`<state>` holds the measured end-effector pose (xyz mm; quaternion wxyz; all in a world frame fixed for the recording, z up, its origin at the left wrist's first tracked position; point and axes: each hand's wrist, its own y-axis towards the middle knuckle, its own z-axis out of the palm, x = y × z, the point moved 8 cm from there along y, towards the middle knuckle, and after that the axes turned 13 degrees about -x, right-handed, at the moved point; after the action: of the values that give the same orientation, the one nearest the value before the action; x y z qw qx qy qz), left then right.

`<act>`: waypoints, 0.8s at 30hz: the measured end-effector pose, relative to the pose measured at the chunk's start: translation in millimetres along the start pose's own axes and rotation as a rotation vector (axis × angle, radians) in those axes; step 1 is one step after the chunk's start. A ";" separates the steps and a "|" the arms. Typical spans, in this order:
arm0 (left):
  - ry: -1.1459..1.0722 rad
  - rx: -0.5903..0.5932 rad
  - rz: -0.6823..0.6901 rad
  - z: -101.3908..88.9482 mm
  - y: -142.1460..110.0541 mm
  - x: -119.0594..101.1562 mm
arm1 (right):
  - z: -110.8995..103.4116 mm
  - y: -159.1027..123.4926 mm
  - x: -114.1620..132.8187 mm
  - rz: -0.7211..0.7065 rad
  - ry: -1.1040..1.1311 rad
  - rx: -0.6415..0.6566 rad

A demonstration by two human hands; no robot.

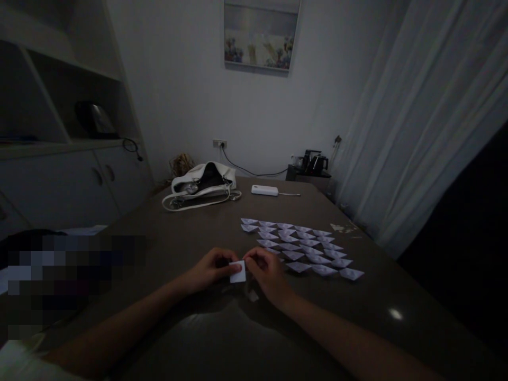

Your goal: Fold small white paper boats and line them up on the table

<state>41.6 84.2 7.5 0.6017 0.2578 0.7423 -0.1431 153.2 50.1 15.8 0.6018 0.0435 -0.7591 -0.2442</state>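
Between my two hands is a small folded piece of white paper point(237, 275), roughly square, held just above the dark table point(190, 338). My left hand point(217, 269) pinches it, with the thumb lying across its face. Fingers of my right hand point(266, 271) are closed at the paper's right upper edge. Just beyond and to the right of my right hand stand several folded paper boats point(310, 250) in rows, the nearest ones partly behind that hand.
A white handbag point(204, 185) lies at the table's far left, and a white power bank point(264, 190) with a strap is beside it. Scraps point(346, 228) lie near the right edge. A black kettle point(316, 163) stands beyond the table. A blurred-out patch point(59, 280) covers the left side.
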 end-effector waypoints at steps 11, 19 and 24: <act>-0.019 0.011 0.010 2.4 -0.1 0.9 | 1.0 -0.2 3.8 -0.036 -0.040 0.009; 0.000 0.014 0.001 2.6 -0.8 5.9 | 2.3 -0.9 2.2 -0.038 -0.033 0.025; 0.048 0.017 0.033 3.8 -0.7 5.1 | 3.4 -0.8 1.6 -0.039 -0.020 0.045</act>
<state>43.6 82.6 1.6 0.5838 0.2785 0.7510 -0.1330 149.4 49.9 16.4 0.5881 0.0693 -0.7696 -0.2389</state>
